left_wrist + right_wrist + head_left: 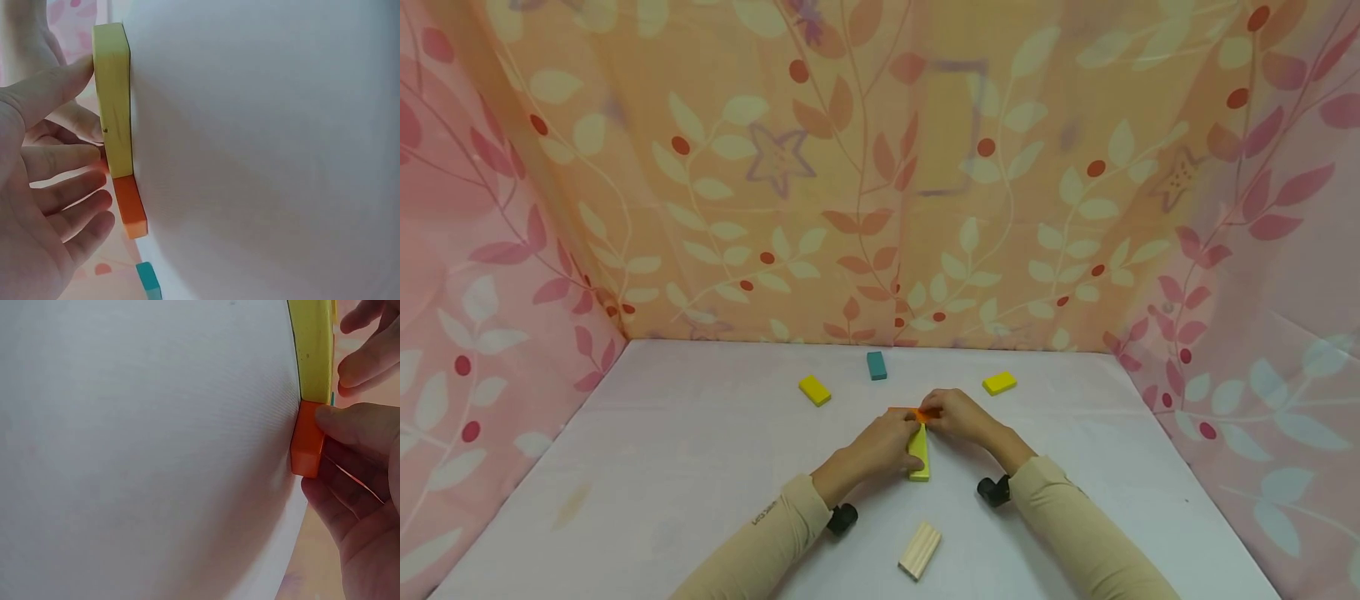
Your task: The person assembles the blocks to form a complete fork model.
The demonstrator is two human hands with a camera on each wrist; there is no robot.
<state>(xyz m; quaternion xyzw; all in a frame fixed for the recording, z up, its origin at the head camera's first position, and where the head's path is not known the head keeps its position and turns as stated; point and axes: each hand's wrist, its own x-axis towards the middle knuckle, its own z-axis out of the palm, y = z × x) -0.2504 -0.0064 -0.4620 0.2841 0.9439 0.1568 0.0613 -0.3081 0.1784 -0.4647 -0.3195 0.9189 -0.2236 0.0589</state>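
A long yellow block [919, 454] lies on the table, pointing away from me. Across its far end sits an orange block [130, 206], so the two meet in a T shape. My left hand [891, 442] is along the yellow block's left side; its thumb and index fingertip touch the block, the other fingers extended beside the orange one. With thumb and fingers, my right hand [961, 414] pinches the right end of the orange block [307, 439]. Fingers cover much of the orange block in the head view.
Beyond the hands lie a teal block [877, 365], a short yellow block [815, 390] to the left and another yellow block [1000, 383] to the right. A ridged pale wooden block [920, 551] is close to me. Patterned cloth walls [880, 167] surround the white table [647, 433].
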